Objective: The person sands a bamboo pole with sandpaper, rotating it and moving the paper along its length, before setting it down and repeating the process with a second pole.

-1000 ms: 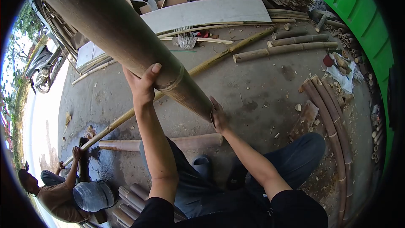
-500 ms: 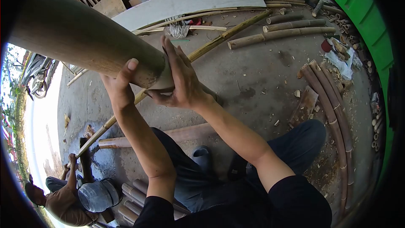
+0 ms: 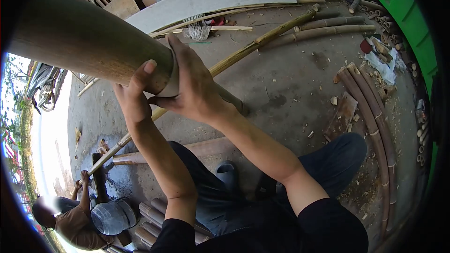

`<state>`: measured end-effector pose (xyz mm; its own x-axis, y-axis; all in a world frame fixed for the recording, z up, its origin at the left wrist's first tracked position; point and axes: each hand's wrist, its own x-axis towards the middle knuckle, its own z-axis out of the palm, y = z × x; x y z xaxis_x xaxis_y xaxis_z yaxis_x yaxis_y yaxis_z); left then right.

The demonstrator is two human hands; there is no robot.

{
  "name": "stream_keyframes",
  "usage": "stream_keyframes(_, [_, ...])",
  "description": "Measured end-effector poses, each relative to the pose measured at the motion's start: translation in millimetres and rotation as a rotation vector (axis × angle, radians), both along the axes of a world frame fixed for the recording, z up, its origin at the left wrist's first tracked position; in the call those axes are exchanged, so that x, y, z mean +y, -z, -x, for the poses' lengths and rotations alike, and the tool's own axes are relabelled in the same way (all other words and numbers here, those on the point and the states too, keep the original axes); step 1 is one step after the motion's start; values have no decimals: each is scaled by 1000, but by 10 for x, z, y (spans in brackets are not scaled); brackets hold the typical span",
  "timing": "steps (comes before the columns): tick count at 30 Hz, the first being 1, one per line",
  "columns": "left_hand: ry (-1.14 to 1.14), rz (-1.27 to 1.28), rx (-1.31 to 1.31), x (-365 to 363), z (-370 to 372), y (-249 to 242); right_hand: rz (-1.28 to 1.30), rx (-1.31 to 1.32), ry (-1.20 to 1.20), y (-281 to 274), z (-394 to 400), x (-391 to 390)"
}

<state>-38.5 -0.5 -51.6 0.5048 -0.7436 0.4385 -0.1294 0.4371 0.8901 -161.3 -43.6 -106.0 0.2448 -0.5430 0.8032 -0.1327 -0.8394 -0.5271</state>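
Presently catalogued: one thick bamboo pole (image 3: 84, 42), raised at the upper left, its cut end close before the camera. Left hand (image 3: 133, 96) was cupped under the pole near the end, thumb up against the side. Right hand (image 3: 192, 86) was spread flat over the end face, fingers reaching up across the rim; neither hand was closed fully round.

Handling, as judged: the weight should sit in the left palm, the right hand only steadying the end, fingers clear of the cut edge. The long slim bamboo cane (image 3: 234, 56) on the concrete floor (image 3: 290, 79) beyond needed clearance.

Change from half a second before: the right hand had slid further over the end, and the pole sat slightly higher. A second earlier, the right hand was low under the pole's end.

Nearby: a crouching person (image 3: 70, 220) at the near left.
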Motion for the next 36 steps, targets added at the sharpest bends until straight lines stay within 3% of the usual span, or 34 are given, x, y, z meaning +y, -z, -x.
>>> stream_keyframes(4, [-44, -68, 21, 26, -80, 9, 104, -116, -7, 108, -87, -25])
stream_keyframes(9, [-152, 12, -61, 40, -137, 24, -201, 37, 155, 1923, 269, 38])
stream_keyframes(12, [-154, -5, -48, 5, -164, 46, -110, 20, 82, 1589, 274, -10])
stream_keyframes(15, [-174, -19, -84, 15, -11, -19, 120, -132, -23, 384, -8, -166])
stream_keyframes(17, [35, -91, 25, 43, -71, -35, 240, -131, -17, -196, -110, -233])
stream_keyframes(19, [-27, -79, -50, 67, -11, -46, 202, -141, -41, -4, -93, -231])
stream_keyframes(22, [-106, -68, -111, 87, -20, -20, 30, -163, -32, 715, 37, -121])
stream_keyframes(24, [-260, -16, -125, 61, 12, -31, -138, -125, 73, 1548, 224, -16])
stream_keyframes(27, [-303, -50, -181, 22, 40, -68, -371, -71, 286, 3093, 458, 55])
stream_keyframes(28, [-296, -35, -177, -4, 54, -64, -357, -73, 295, 3479, 434, -35])
stream_keyframes(30, [-344, -18, -210, -53, 67, -42, -580, -146, 447, 3940, 400, -201])
stream_keyframes(32, [-341, 2, -214, -74, 105, -65, -680, -300, 342, 3411, 251, -357])
stream_keyframes(33, [-341, 19, -220, -86, 131, -64, -780, -455, 233, 2908, 141, -404])
stream_keyframes(34, [-333, 11, -219, -113, 144, -63, -717, -513, 62, 2101, 74, -350])
stream_keyframes(36, [-315, 34, -79, -129, 146, -42, -628, -229, -106, 653, 27, -143])
